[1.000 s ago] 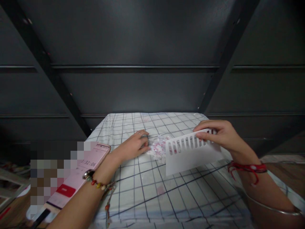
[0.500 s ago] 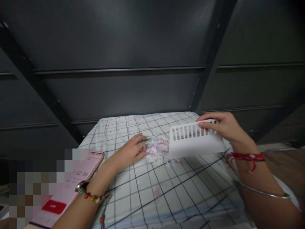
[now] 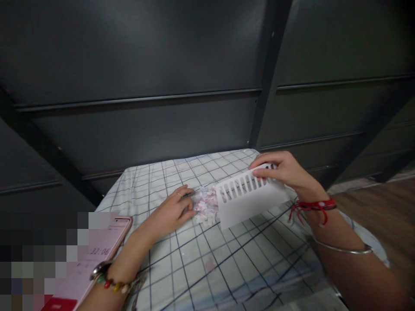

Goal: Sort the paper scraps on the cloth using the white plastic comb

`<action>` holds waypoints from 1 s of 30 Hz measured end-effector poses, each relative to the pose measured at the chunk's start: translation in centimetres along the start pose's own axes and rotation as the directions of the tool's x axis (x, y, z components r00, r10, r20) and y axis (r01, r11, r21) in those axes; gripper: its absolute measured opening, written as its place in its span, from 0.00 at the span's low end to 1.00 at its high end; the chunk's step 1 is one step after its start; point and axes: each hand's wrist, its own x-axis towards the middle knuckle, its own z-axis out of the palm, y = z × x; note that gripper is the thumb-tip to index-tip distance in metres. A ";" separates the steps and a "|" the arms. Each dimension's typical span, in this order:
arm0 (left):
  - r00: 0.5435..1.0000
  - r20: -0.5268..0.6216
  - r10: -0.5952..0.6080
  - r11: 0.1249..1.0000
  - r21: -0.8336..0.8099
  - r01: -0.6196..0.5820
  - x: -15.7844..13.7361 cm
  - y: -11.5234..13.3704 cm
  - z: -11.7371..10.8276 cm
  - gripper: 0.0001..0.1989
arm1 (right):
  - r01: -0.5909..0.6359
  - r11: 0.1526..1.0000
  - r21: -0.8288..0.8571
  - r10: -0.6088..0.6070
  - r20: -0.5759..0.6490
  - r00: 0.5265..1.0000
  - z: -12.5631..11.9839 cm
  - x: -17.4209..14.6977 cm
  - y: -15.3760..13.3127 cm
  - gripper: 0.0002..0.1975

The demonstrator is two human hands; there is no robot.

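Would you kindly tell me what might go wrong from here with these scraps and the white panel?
The scraps lie loose between the left hand and the panel, so a quick push from either side might scatter them.
The right hand grips the panel near one end, so the other end could swing.
The phone lies near the left forearm, which might nudge it.

a white panel (image 3: 249, 205), slotted along its upper edge, is tilted on edge over the right half of the surface (image 3: 181, 263). at its left end, loose white and pink scraps (image 3: 205, 208) lie heaped, well in from the surface's far edge.
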 end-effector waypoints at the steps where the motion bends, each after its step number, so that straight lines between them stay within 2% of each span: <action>1: 1.000 0.003 -0.004 1.000 0.003 0.004 0.0 0.0 0.0 0.08 | -0.002 1.000 -0.002 0.002 -0.027 1.000 -0.1 0.0 0.0 0.10; 4: 1.000 0.013 -0.018 1.000 0.007 0.017 0.0 0.1 -0.1 0.08 | -0.021 1.000 -0.016 0.020 -0.068 0.998 -0.3 -0.1 0.2 0.10; 11: 1.000 0.016 -0.016 1.000 0.004 0.016 0.0 -0.1 0.1 0.08 | 0.004 1.000 -0.018 -0.003 0.038 0.999 0.1 0.0 0.1 0.09; 18: 0.999 0.033 -0.021 1.000 0.011 0.020 -0.1 -0.1 0.0 0.09 | -0.007 1.000 0.012 0.007 -0.038 0.999 -0.8 -0.4 0.1 0.09; 25: 1.000 0.004 0.013 1.000 0.024 -0.013 0.1 -0.1 0.1 0.08 | 0.059 0.995 0.079 -0.070 0.145 0.987 0.4 0.0 -0.2 0.08; 30: 1.000 0.015 0.000 0.999 0.037 -0.001 0.1 0.0 -0.1 0.08 | 0.068 0.997 0.040 -0.068 -0.001 0.998 0.0 -0.2 -0.1 0.08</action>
